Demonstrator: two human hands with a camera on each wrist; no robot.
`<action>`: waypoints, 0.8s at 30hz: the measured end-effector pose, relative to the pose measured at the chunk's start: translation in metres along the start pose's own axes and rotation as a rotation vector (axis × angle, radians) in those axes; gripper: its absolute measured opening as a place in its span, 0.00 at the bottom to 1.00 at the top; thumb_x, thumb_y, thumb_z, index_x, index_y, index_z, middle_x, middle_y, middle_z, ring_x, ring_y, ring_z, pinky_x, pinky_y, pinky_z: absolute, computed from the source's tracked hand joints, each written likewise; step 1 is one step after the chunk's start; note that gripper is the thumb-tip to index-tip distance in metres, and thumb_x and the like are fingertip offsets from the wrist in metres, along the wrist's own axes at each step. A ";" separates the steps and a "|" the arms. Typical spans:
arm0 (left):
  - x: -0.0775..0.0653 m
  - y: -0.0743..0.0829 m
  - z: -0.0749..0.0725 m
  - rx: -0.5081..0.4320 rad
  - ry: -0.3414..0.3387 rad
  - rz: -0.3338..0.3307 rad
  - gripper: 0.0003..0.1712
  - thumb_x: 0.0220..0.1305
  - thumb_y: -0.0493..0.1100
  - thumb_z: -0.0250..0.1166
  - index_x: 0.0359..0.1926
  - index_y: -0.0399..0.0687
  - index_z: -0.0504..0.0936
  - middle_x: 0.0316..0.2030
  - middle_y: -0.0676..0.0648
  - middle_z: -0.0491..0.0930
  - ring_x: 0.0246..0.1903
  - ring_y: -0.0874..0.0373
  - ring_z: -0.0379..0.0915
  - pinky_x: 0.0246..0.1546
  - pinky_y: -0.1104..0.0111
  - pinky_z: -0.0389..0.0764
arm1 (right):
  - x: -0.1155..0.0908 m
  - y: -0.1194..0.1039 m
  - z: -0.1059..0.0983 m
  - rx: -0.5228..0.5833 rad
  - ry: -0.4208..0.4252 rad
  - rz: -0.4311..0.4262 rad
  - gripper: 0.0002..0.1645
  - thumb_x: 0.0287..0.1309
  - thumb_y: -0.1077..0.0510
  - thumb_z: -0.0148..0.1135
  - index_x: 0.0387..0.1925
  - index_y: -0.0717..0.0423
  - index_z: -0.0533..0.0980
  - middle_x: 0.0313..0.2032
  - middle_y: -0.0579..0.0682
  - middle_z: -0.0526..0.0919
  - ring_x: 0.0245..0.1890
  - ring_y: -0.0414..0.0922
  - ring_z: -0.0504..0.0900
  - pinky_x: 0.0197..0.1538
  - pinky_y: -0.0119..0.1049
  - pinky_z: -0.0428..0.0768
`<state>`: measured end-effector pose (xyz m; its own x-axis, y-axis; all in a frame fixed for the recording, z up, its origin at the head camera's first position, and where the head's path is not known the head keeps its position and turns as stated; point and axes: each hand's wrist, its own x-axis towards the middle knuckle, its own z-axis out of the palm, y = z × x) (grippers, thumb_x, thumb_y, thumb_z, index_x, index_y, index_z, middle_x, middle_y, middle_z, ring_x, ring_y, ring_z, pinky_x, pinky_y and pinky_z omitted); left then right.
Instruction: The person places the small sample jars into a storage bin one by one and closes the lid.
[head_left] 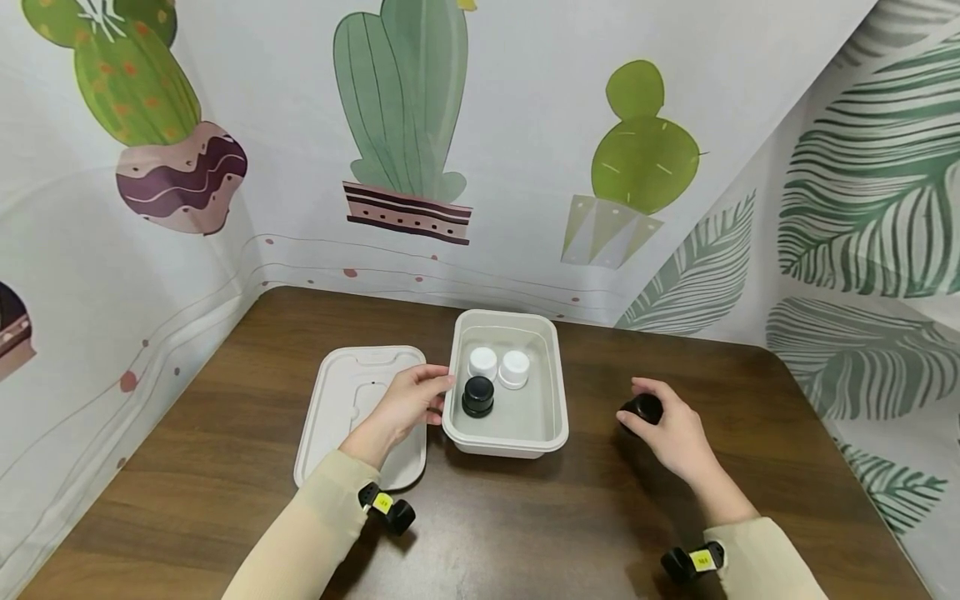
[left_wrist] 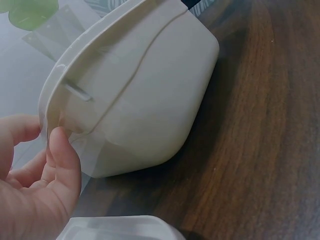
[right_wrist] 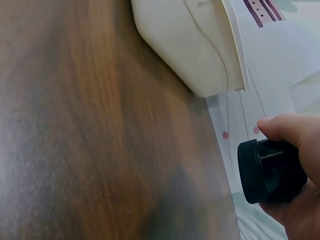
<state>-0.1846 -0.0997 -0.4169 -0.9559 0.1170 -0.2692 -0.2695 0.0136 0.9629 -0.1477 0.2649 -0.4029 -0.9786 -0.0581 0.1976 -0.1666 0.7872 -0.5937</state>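
Note:
A cream plastic tub point(head_left: 561, 417) stands mid-table, and my left hand point(head_left: 408, 400) pinches the left side of its rim between thumb and fingers. The left wrist view shows the thumb on the outside of the tub's wall point(left_wrist: 155, 100). Inside, toward the left, sit two small white jars point(head_left: 483, 362) point(head_left: 514, 368) and one small black jar point(head_left: 477, 396). Off to the tub's right, my right hand point(head_left: 678, 429) grips another black jar point(head_left: 647, 407). In the right wrist view this jar point(right_wrist: 272, 172) lies sideways between thumb and fingers, its ridged cap facing outward.
A flat cream lid point(head_left: 330, 417) lies on the brown wooden table point(head_left: 480, 533) left of the tub, partly under my left hand. Behind the table hangs a white cloth point(head_left: 525, 167) printed with cacti and leaves. Each wrist wears a small black camera point(head_left: 397, 515).

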 end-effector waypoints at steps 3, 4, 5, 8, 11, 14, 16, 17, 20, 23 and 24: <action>-0.001 0.001 0.000 -0.001 -0.001 -0.001 0.22 0.64 0.41 0.60 0.55 0.35 0.72 0.29 0.50 0.74 0.22 0.63 0.72 0.19 0.74 0.76 | 0.002 -0.003 0.003 0.001 -0.001 -0.016 0.32 0.54 0.55 0.67 0.58 0.61 0.68 0.52 0.62 0.78 0.51 0.59 0.77 0.50 0.52 0.73; -0.001 0.001 0.000 -0.001 -0.002 -0.002 0.22 0.63 0.41 0.60 0.55 0.35 0.71 0.29 0.50 0.74 0.22 0.63 0.72 0.19 0.74 0.76 | 0.003 -0.004 0.004 0.002 -0.003 -0.021 0.32 0.53 0.55 0.67 0.58 0.61 0.68 0.52 0.61 0.78 0.51 0.59 0.77 0.50 0.52 0.73; -0.001 0.002 0.000 -0.001 -0.002 -0.002 0.22 0.63 0.41 0.60 0.55 0.35 0.71 0.29 0.50 0.74 0.22 0.63 0.72 0.19 0.74 0.76 | 0.004 -0.005 0.005 0.004 -0.005 -0.026 0.32 0.53 0.55 0.67 0.58 0.61 0.68 0.52 0.61 0.78 0.51 0.59 0.77 0.51 0.52 0.73; -0.002 0.002 0.000 -0.001 -0.003 -0.003 0.22 0.64 0.41 0.60 0.56 0.34 0.71 0.29 0.50 0.74 0.22 0.63 0.72 0.19 0.74 0.76 | 0.005 -0.008 0.007 0.012 -0.013 -0.032 0.32 0.53 0.55 0.67 0.59 0.61 0.68 0.52 0.61 0.78 0.51 0.59 0.77 0.51 0.52 0.73; -0.001 0.002 0.000 0.000 -0.003 -0.002 0.22 0.64 0.40 0.59 0.56 0.34 0.71 0.29 0.50 0.74 0.22 0.63 0.72 0.19 0.74 0.76 | 0.007 -0.010 0.009 0.016 -0.021 -0.039 0.32 0.53 0.55 0.67 0.59 0.60 0.68 0.52 0.61 0.78 0.51 0.58 0.77 0.52 0.53 0.73; 0.000 0.001 0.000 -0.001 -0.001 -0.001 0.21 0.64 0.40 0.59 0.55 0.34 0.71 0.28 0.50 0.74 0.22 0.63 0.72 0.19 0.74 0.76 | 0.008 -0.013 0.010 0.023 -0.029 -0.047 0.33 0.53 0.55 0.67 0.59 0.60 0.68 0.52 0.61 0.78 0.52 0.58 0.77 0.52 0.53 0.74; 0.000 0.000 0.000 -0.007 0.002 -0.001 0.21 0.64 0.40 0.59 0.55 0.35 0.72 0.28 0.51 0.74 0.21 0.63 0.72 0.19 0.73 0.76 | 0.009 -0.015 0.011 0.031 -0.035 -0.049 0.32 0.54 0.55 0.67 0.59 0.60 0.68 0.53 0.61 0.78 0.52 0.58 0.76 0.53 0.53 0.74; 0.000 -0.001 0.000 -0.012 0.004 -0.002 0.21 0.63 0.40 0.60 0.55 0.35 0.72 0.28 0.51 0.74 0.21 0.63 0.72 0.19 0.73 0.76 | 0.009 -0.016 0.012 0.035 -0.038 -0.050 0.32 0.54 0.54 0.67 0.59 0.60 0.68 0.53 0.60 0.77 0.53 0.58 0.76 0.53 0.53 0.74; 0.000 -0.002 0.000 -0.017 0.007 0.003 0.21 0.63 0.40 0.59 0.54 0.34 0.72 0.27 0.51 0.75 0.21 0.63 0.73 0.19 0.73 0.76 | 0.010 -0.018 0.013 0.044 -0.044 -0.056 0.32 0.54 0.54 0.67 0.59 0.59 0.69 0.53 0.60 0.77 0.53 0.57 0.76 0.53 0.52 0.74; 0.001 -0.002 0.000 -0.019 0.008 0.002 0.21 0.63 0.40 0.60 0.54 0.35 0.72 0.27 0.51 0.76 0.21 0.63 0.74 0.19 0.73 0.77 | 0.012 -0.021 0.014 0.048 -0.048 -0.063 0.32 0.54 0.53 0.67 0.59 0.59 0.69 0.53 0.60 0.78 0.53 0.57 0.76 0.54 0.52 0.74; 0.001 -0.002 0.000 -0.018 0.007 0.003 0.21 0.63 0.40 0.60 0.55 0.35 0.72 0.27 0.51 0.76 0.21 0.63 0.74 0.19 0.73 0.77 | 0.012 -0.022 0.014 0.048 -0.048 -0.067 0.32 0.54 0.53 0.67 0.59 0.59 0.69 0.53 0.60 0.78 0.53 0.57 0.76 0.54 0.52 0.74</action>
<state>-0.1846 -0.0998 -0.4192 -0.9576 0.1099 -0.2664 -0.2685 -0.0044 0.9633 -0.1577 0.2378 -0.3983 -0.9696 -0.1400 0.2009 -0.2363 0.7501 -0.6176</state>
